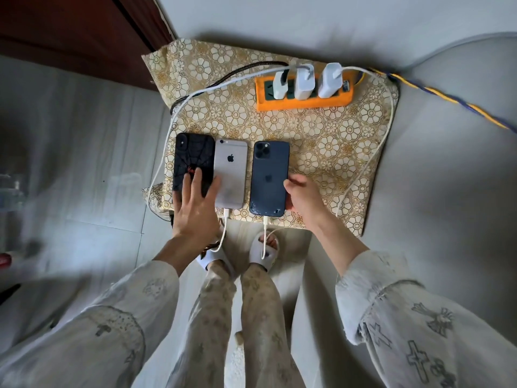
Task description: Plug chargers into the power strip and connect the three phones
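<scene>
Phones (230, 170) — three; chargers (305, 81) — three, plugged in.

You look down on a small table (330, 152) under a gold floral cloth (229, 113), set against a pale wall (279, 18). Pale floor tiles (106, 169) shine in soft daylight; dark red wood (70, 32) stands far left.

We have a single wide-angle head view, looking steeply down from standing height over the small table with the gold floral cloth (321, 141), close enough that it fills mid-frame.
</scene>
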